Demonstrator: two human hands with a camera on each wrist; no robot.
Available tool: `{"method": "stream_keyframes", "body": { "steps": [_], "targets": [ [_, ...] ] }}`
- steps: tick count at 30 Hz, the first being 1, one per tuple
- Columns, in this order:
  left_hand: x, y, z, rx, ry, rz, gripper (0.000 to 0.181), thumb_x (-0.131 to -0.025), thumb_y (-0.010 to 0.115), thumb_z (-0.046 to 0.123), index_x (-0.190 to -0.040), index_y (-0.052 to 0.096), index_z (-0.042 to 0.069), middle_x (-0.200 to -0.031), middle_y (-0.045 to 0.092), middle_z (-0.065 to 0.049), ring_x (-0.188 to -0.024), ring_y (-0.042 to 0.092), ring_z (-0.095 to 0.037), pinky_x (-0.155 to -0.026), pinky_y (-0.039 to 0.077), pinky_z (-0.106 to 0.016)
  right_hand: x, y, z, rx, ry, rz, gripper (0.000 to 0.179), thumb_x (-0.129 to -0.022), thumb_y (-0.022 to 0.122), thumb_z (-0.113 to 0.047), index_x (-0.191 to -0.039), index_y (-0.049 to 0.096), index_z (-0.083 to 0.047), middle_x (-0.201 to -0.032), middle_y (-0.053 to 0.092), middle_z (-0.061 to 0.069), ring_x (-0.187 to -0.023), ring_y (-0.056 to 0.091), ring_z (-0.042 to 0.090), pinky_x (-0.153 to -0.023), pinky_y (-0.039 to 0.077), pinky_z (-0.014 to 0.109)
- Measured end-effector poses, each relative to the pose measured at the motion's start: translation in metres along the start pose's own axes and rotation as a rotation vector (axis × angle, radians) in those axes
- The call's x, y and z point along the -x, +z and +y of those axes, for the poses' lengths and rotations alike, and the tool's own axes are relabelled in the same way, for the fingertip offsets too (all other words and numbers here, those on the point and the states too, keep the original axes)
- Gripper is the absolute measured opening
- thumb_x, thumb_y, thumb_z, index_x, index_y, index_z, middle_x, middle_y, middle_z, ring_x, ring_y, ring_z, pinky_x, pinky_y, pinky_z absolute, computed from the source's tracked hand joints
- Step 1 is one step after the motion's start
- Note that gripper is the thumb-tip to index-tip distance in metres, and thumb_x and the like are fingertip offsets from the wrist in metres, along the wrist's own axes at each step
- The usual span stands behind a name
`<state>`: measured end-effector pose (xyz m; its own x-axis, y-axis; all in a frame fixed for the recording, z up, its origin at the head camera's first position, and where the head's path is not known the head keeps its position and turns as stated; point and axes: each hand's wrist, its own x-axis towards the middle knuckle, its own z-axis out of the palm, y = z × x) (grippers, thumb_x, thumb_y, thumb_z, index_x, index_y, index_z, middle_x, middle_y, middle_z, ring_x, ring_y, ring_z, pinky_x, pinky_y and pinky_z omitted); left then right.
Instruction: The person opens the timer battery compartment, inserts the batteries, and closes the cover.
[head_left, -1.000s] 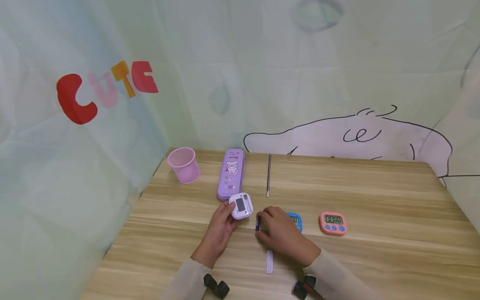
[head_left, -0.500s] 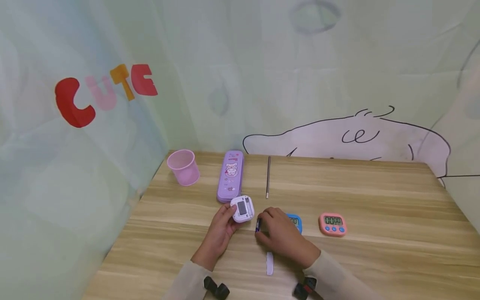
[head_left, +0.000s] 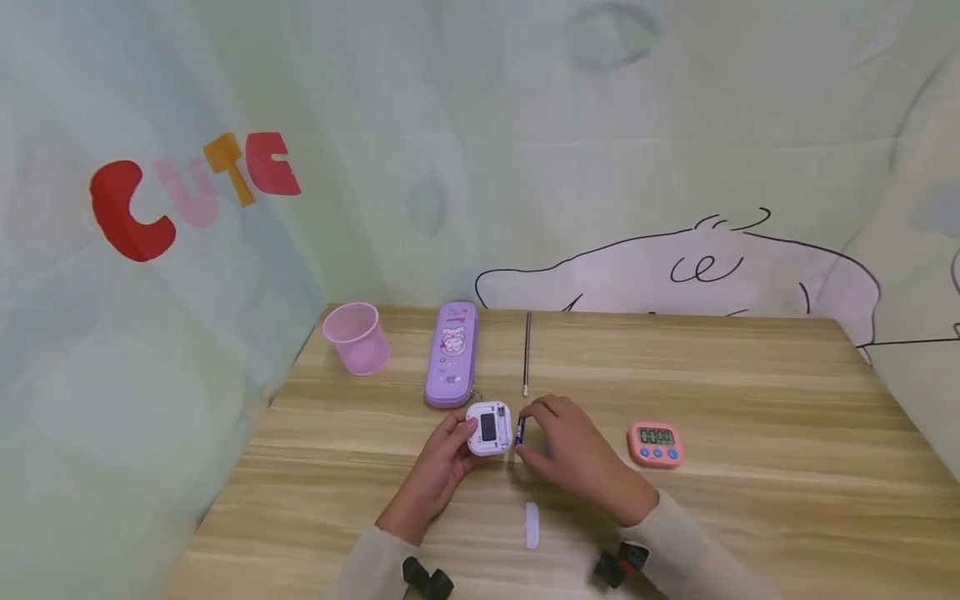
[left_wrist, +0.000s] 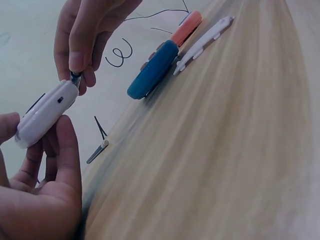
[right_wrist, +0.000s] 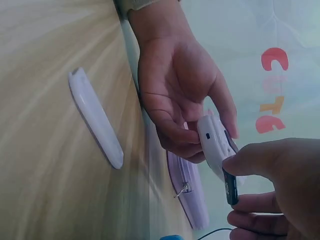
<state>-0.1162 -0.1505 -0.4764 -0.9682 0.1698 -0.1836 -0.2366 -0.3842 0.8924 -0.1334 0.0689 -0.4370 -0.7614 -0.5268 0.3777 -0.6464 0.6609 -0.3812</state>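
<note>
My left hand (head_left: pixel 438 467) holds a white digital timer (head_left: pixel 502 443), its back turned up and the battery compartment uncovered. Between thumb and fingers of my right hand (head_left: pixel 581 450) is a small dark battery (head_left: pixel 520 431), right at the timer's compartment side. In the right wrist view the battery (right_wrist: pixel 230 187) lies close against the white timer (right_wrist: pixel 212 142); whether any of it is inside cannot be told. On the table in front of the hands lies the white battery cover (head_left: pixel 532 525). A blue timer (left_wrist: pixel 154 70) is mostly hidden by my right hand in the head view.
A pink timer (head_left: pixel 655 444) lies to the right. Farther back are a purple pencil case (head_left: pixel 451 354), a pencil (head_left: pixel 527 354) and a pink cup (head_left: pixel 358 340). A printed cloth backdrop (head_left: pixel 420 167) borders the table's back and left side.
My right hand has lifted slightly and brought the battery nearer to the white timer. The blue timer, partly seen before, is now almost covered by that hand. The head view has shifted slightly.
</note>
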Motion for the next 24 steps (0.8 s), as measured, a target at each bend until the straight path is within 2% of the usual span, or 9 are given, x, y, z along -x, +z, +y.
{"method": "stream_keyframes", "body": {
  "steps": [3, 8, 11, 14, 24],
  "targets": [
    [0.0, 0.0, 0.0, -0.026, -0.006, -0.021, 0.039, -0.1, 0.055, 0.024, -0.129, 0.044, 0.001, -0.12, 0.061, -0.011, -0.099, 0.063, -0.016, -0.086, 0.056, -0.03, 0.002, -0.002, -0.001, -0.013, -0.005, -0.003, 0.042, -0.082, 0.078, -0.032, -0.114, 0.063, -0.009, -0.112, 0.062, 0.003, -0.107, 0.056, 0.023, -0.097, 0.047, 0.04],
    [0.0, 0.0, -0.001, -0.042, -0.038, -0.06, 0.021, -0.101, 0.052, 0.022, -0.116, 0.049, 0.007, -0.115, 0.063, -0.008, -0.097, 0.064, -0.016, -0.085, 0.057, -0.031, 0.01, -0.002, -0.001, -0.058, -0.043, 0.024, 0.042, -0.083, 0.077, -0.032, -0.117, 0.063, -0.01, -0.113, 0.061, 0.002, -0.109, 0.055, 0.02, -0.098, 0.047, 0.038],
    [0.001, 0.0, -0.001, -0.072, -0.047, -0.103, 0.02, -0.101, 0.052, 0.022, -0.114, 0.049, 0.007, -0.111, 0.064, -0.007, -0.096, 0.064, -0.016, -0.083, 0.057, -0.03, 0.017, 0.001, 0.001, -0.123, -0.086, 0.059, 0.044, -0.084, 0.077, -0.032, -0.12, 0.063, -0.011, -0.117, 0.06, 0.001, -0.112, 0.053, 0.018, -0.099, 0.047, 0.037],
    [0.002, 0.0, -0.002, -0.088, -0.043, -0.119, 0.019, -0.101, 0.053, 0.022, -0.113, 0.051, 0.007, -0.108, 0.064, -0.006, -0.094, 0.065, -0.015, -0.08, 0.057, -0.029, 0.023, 0.004, 0.004, -0.181, -0.112, 0.089, 0.046, -0.085, 0.076, -0.033, -0.123, 0.062, -0.012, -0.122, 0.057, -0.001, -0.116, 0.051, 0.017, -0.099, 0.047, 0.037],
    [0.004, 0.001, -0.003, -0.134, -0.041, -0.142, 0.016, -0.101, 0.053, 0.02, -0.111, 0.052, 0.008, -0.107, 0.063, -0.007, -0.094, 0.065, -0.017, -0.081, 0.057, -0.032, 0.029, 0.011, 0.007, -0.217, -0.141, 0.13, 0.048, -0.086, 0.076, -0.031, -0.127, 0.06, -0.011, -0.126, 0.056, 0.001, -0.118, 0.051, 0.02, -0.101, 0.047, 0.038]
  ]
}}
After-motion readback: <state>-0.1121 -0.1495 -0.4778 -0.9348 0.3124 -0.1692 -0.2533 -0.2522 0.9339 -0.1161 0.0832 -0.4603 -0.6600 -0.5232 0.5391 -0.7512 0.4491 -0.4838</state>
